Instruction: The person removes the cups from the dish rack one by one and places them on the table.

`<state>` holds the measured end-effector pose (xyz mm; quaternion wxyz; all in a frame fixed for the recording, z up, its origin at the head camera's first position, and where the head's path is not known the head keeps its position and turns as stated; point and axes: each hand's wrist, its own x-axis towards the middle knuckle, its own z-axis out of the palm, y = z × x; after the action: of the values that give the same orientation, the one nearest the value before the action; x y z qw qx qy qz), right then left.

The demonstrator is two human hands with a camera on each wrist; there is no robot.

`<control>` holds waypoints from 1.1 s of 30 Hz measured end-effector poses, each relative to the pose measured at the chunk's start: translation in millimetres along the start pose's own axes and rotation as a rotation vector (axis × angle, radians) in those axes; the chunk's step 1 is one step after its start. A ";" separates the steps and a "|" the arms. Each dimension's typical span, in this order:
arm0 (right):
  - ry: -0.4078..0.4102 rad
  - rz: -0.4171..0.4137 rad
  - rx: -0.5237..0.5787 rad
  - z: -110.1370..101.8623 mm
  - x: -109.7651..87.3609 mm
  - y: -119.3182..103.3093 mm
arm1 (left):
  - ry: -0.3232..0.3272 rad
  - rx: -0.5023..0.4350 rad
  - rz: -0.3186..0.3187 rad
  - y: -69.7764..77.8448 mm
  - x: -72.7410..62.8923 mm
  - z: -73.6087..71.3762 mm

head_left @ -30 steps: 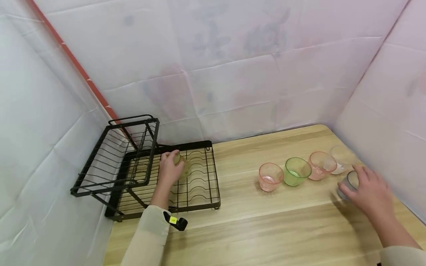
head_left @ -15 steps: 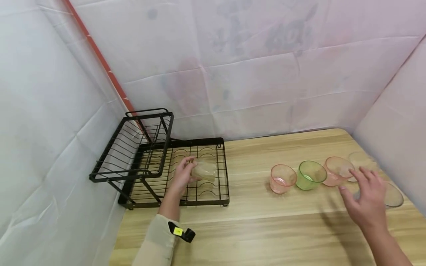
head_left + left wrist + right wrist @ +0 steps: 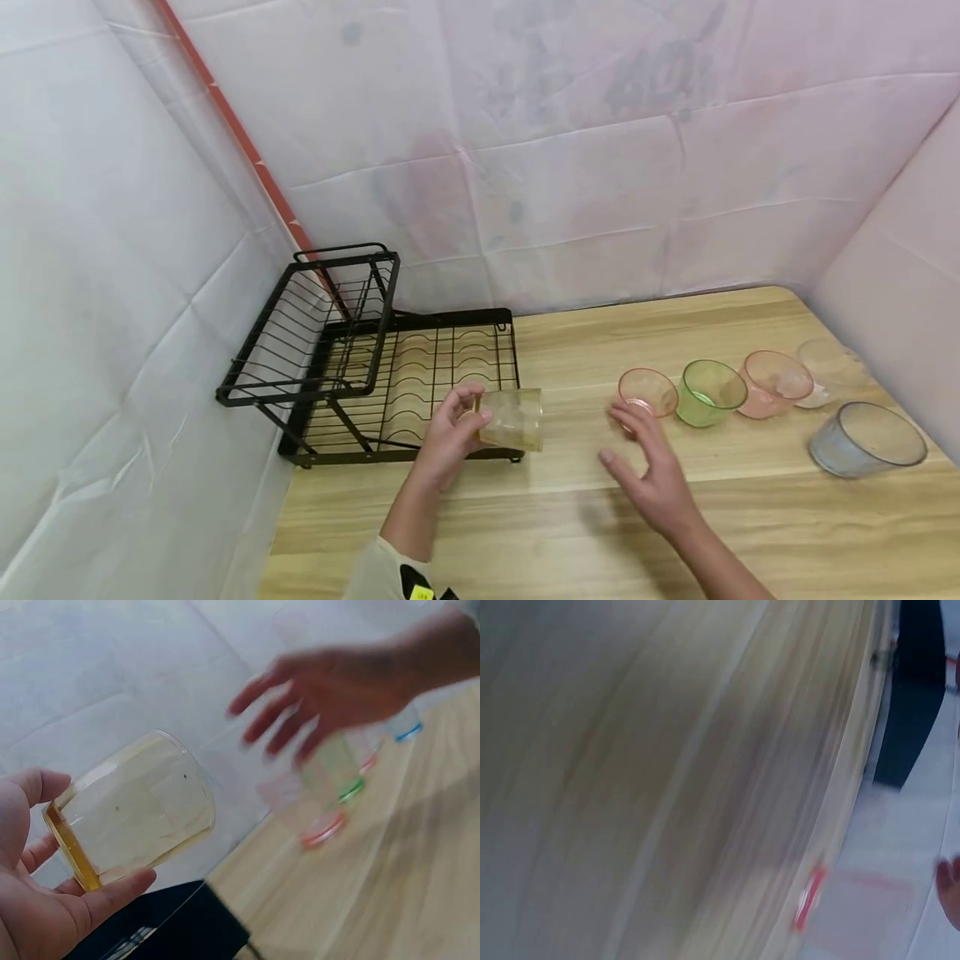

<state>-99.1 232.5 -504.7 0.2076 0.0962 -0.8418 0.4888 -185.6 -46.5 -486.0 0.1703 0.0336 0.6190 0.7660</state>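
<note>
In the head view my left hand (image 3: 448,437) holds a clear yellow glass cup (image 3: 517,421) by its base, over the front right corner of the black dish rack (image 3: 450,454). The cup lies on its side in the air, mouth toward the right. Thumb and fingers curl round its thick base in the left wrist view, where the cup (image 3: 142,814) looks empty. My right hand (image 3: 656,487) hangs over the table with fingers spread and nothing in them. Its fingertips overlap the nearest pink cup (image 3: 647,385) in the head view.
Right of the pink cup, a green cup (image 3: 703,404), another pink cup (image 3: 772,396) and a colourless one (image 3: 821,379) stand in a row. A blue-grey cup (image 3: 855,450) stands in front, near the right wall. The rack's upper tier (image 3: 300,333) rises at the left.
My left hand has brought the yellow cup from inside the rack rightward and toward me. My right hand has let go of the blue-grey cup and moved left.
</note>
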 end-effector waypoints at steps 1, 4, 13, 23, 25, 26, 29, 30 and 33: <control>-0.033 0.038 0.053 7.7 0.5 -4.0 | -0.005 -0.014 0.001 -1.0 -2.7 3.3; -0.132 0.177 0.240 25.9 2.8 -13.6 | -0.012 -0.025 -0.010 -5.1 -9.6 12.7; -0.205 0.400 0.516 48.2 4.7 -26.3 | -0.117 0.025 0.040 -20.7 -19.8 32.3; -0.111 0.277 0.297 41.0 1.9 -30.5 | -0.152 0.180 0.058 -34.0 -24.0 40.9; -0.120 0.212 0.209 39.2 0.9 -31.2 | -0.164 0.182 0.052 -36.0 -24.4 42.0; -0.123 0.178 0.153 38.0 0.5 -31.9 | -0.166 0.194 0.054 -36.6 -24.4 42.1; -0.137 0.036 -0.039 32.8 -0.8 -31.8 | -0.137 0.262 0.073 -36.6 -24.4 40.5; -0.139 -0.022 -0.110 30.4 -1.5 -30.9 | -0.126 0.283 0.084 -36.0 -24.2 39.6; -0.125 -0.172 -0.307 20.6 -6.7 -24.8 | -0.098 0.324 0.098 -35.0 -24.3 36.4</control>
<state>-89.3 201.9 -497.2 0.2081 0.1655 -0.9064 0.3282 -145.6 -13.6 -507.3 0.1553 0.1280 0.7228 0.6611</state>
